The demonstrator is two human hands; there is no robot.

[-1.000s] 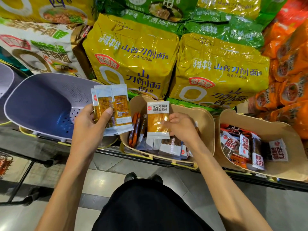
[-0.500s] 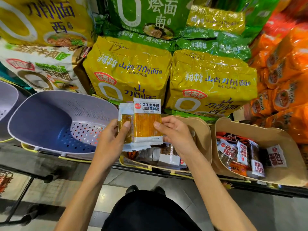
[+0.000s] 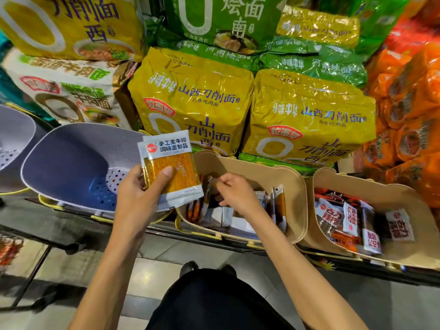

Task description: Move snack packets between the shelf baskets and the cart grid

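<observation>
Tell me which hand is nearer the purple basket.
Left. The left hand, holding orange packets, overlaps the rim of the purple basket; the right hand reaches into the tan basket beside it.

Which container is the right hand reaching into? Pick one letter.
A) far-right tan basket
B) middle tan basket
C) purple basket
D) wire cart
B: the right hand is inside the rim of the middle tan basket, just above its packets, while the left hand holds orange snack packets next to the purple basket.
</observation>
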